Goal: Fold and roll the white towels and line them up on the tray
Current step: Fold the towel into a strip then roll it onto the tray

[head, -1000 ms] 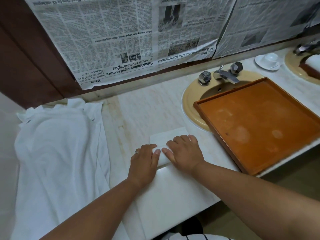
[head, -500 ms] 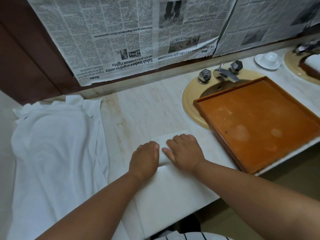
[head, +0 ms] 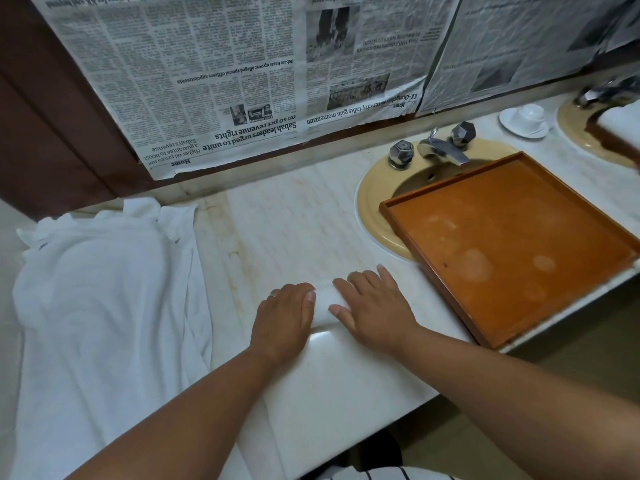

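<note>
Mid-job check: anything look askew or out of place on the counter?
The tray sits askew across the sink, covering part of the basin under the tap. The newspaper on the wall hangs upside down. Brownish streaks mark the counter beside the towels.

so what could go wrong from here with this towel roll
The towel roll is only pressed under the left hand and right hand, so it may spring open once they lift. The tray rests partly over the sink, its near corner at the counter edge; a careless placement might rock it.
</note>
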